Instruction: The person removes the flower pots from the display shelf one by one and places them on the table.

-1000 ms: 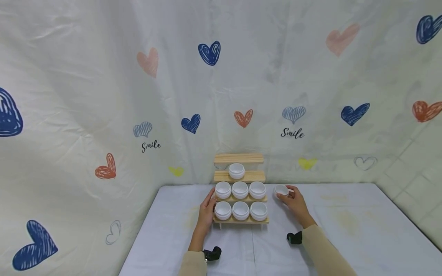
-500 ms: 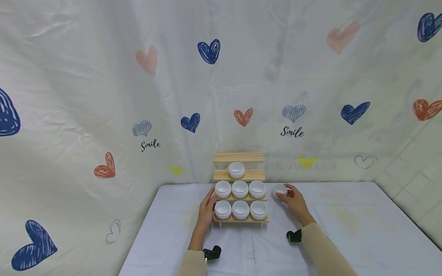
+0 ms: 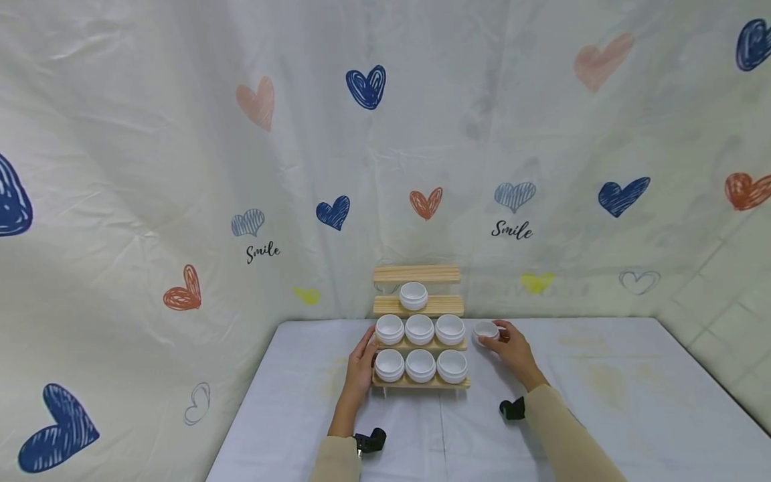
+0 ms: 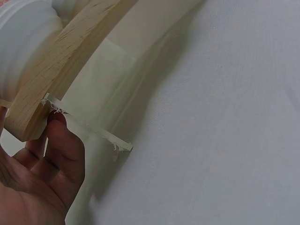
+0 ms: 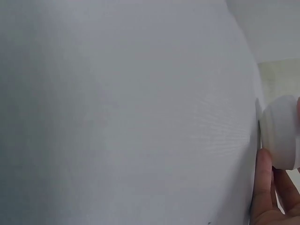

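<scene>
A tiered wooden stand (image 3: 417, 273) with clear side pieces carries several small white cups (image 3: 419, 365). Three cups line each of the two lower shelves; one sits on the shelf above them, and the top shelf is bare. My left hand (image 3: 359, 368) grips the stand's left side. In the left wrist view its thumb and fingers hold the end of a wooden shelf (image 4: 61, 61). To the right of the stand, my right hand (image 3: 515, 351) holds another white cup (image 3: 485, 330) between thumb and fingers. The right wrist view shows this cup (image 5: 280, 136) close over the tabletop.
A white cloth covers the table (image 3: 602, 415). Behind the stand hangs a white curtain (image 3: 458, 134) printed with hearts, close to the table's back edge. Black wrist devices (image 3: 370, 440) sit on both forearms.
My right hand has shifted slightly left with its cup, closer to the stand. The left hand and the cups on the shelves stay put.
</scene>
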Tool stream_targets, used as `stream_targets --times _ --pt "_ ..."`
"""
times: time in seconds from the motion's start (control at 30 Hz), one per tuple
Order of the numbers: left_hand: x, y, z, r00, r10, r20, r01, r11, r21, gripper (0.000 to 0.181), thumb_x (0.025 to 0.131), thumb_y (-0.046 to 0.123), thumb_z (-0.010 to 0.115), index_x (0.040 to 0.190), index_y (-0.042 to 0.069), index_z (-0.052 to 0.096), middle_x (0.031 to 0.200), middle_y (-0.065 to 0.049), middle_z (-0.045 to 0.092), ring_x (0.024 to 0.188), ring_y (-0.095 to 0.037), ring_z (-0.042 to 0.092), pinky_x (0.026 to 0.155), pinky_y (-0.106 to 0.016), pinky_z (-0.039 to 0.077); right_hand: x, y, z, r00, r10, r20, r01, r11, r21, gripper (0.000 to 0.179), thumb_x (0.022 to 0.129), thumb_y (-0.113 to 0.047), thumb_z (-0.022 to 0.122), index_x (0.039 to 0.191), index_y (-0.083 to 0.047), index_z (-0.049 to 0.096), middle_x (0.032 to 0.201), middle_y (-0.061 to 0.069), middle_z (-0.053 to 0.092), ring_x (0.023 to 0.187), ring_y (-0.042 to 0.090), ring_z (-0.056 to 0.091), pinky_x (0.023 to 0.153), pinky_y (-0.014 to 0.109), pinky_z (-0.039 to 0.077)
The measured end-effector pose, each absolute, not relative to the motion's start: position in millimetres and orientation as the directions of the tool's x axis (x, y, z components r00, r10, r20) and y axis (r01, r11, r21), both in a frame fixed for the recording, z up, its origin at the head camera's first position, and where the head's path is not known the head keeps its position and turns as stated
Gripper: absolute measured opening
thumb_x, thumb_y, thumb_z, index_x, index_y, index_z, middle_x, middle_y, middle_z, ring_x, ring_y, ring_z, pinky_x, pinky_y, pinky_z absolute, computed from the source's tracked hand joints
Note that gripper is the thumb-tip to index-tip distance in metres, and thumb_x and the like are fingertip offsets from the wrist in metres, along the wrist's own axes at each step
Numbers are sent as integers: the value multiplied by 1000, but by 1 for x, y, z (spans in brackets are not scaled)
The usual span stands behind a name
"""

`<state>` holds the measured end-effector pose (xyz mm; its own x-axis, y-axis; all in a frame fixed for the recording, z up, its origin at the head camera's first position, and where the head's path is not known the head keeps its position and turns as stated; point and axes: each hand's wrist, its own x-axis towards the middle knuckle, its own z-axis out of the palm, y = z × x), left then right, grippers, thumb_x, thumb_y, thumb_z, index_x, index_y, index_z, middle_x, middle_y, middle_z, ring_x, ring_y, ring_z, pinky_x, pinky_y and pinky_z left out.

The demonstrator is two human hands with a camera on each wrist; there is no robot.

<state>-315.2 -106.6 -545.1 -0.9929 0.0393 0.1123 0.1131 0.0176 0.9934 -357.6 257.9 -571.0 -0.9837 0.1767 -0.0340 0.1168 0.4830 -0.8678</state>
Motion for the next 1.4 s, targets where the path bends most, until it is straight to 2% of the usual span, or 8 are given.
stream_targets --times 0.23,0.47,0.77,0.97,1.23,1.4 --pt "-315 -108 -544 -993 57 107 108 13 994 47 109 24 49 155 17 46 155 -7 50 112 -13 54 102 -33 42 -359 259 -571 -983 178 -34 121 505 -854 73 91 -38 77 147 -4 44 139 29 54 124 39 53 103 52 43" --pt "-314 -108 -543 -992 52 111 111 10 994 46 109 25 50 155 21 47 157 -6 49 118 -12 53 106 -34 40 -360 257 -573 -982 188 -4 106 535 -838 72 89 -37 80 142 -2 47 135 31 58 118 39 58 94 46 48" --pt "-314 -107 -545 -991 43 125 125 8 992 46 108 23 51 154 18 49 157 -6 48 125 -15 51 110 -38 39 -362 259 -576 -983 181 -27 121 529 -840 74 89 -39 79 145 -3 45 137 30 56 119 38 56 98 49 46" --pt "-315 -107 -546 -992 44 122 122 -6 992 48 108 23 51 155 15 46 157 -7 49 115 -13 54 104 -33 41 -360 260 -576 -983 180 -43 132 521 -843 76 90 -40 78 146 -3 44 140 30 55 122 38 54 101 51 45" --pt "-314 -107 -546 -993 39 114 114 -11 993 47 108 23 51 154 17 48 153 -9 52 107 -25 58 93 -28 45 -358 258 -572 -981 176 -79 157 490 -858 77 91 -39 77 149 -4 41 145 31 50 127 40 51 106 55 42" --pt "-314 -106 -545 -992 42 118 117 -27 993 47 108 23 51 155 16 47 154 -9 52 109 -32 57 91 -27 45 -358 258 -573 -979 185 -82 164 486 -859 80 90 -41 78 150 -3 40 146 31 48 129 41 50 108 56 41"
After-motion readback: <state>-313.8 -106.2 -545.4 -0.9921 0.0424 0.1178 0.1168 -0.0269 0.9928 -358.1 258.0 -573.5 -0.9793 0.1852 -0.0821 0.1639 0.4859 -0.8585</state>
